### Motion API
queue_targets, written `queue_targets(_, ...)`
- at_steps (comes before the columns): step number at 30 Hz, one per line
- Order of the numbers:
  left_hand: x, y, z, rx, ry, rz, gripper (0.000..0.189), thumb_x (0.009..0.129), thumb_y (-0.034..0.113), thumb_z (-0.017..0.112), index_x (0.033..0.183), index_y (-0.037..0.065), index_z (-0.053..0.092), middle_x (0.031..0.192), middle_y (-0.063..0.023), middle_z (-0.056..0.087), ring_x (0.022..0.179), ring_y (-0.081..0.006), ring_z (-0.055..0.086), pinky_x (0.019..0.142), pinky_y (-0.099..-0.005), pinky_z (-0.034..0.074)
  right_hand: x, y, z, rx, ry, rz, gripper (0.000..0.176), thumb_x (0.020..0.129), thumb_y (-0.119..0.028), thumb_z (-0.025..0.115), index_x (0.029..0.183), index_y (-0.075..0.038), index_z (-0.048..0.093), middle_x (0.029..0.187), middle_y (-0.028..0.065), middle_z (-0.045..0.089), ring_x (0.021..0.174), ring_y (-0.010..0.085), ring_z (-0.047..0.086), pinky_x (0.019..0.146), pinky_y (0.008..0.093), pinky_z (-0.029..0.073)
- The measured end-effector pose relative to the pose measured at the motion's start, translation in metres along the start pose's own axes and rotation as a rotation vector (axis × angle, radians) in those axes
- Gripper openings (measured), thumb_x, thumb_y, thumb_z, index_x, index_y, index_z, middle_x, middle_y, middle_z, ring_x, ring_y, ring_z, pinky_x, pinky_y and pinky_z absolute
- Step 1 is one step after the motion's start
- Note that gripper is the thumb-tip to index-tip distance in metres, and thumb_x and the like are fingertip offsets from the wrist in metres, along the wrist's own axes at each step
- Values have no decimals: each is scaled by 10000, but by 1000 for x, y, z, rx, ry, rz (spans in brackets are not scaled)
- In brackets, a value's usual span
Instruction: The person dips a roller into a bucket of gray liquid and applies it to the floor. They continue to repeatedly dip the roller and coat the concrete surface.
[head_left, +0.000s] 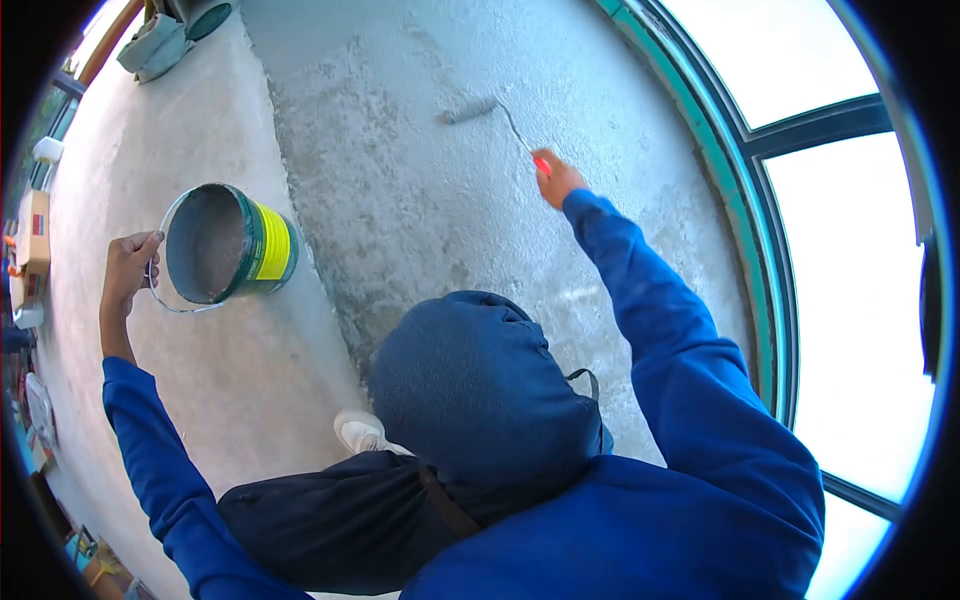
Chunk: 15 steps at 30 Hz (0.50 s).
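My left hand is closed around the wire handle of a dark green bucket with a yellow label. The bucket is tipped, so its grey-coated inside faces me. Out in front, my right hand grips the red handle of a paint roller. Its grey sleeve lies against the floor, which is wet and shiny around it. Duller, patchy grey shows left of the roller, up to a jagged line where a paler floor strip begins.
A green-edged window frame runs along the right, with bright panes beyond. Cardboard boxes and other items line the left edge. A grey cloth-like bundle lies at the top left. My white shoe stands near the jagged line.
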<state>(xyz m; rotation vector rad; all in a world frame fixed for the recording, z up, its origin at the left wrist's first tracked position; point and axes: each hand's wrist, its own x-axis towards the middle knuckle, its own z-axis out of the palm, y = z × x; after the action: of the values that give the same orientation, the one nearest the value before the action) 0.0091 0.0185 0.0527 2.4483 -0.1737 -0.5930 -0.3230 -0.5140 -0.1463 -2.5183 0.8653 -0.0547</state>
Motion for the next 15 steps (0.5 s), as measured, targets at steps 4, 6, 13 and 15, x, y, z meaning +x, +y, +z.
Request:
queue_targets(4,2,-2,-1,-5,3,-6,306,891,293,597,920,-5,660,611,-4,490,476,-95,480,425,-242,407,-90,41,-5,72,29,-42,336,881,-223,495,1217,-230,491,922,244,627,861,462,590,755,521,477)
queue_targets(6,5,-6,-1,7,4,1,305,893,290,595,930,-5,661,614,-4,489,476,-94,480,422,-239,405,-150,50,-23,73,-13,55,339,887,-221,489,1225,-236,487,915,246,627,844,463,591,745,525,478)
queue_targets(13,5,-5,-1,-18,3,-9,310,901,278,581,996,-7,659,629,1,488,472,-86,475,417,-232,408,-286,63,-90,57,-94,178,382,891,-192,511,1270,-216,473,1013,224,627,947,432,591,817,461,478)
queue_targets(15,5,-4,-1,-24,-10,-1,314,901,280,580,995,-8,659,631,2,488,471,-85,473,417,-230,409,-299,67,-94,78,-88,212,384,892,-193,516,1273,-204,474,1049,212,624,994,419,584,846,439,471)
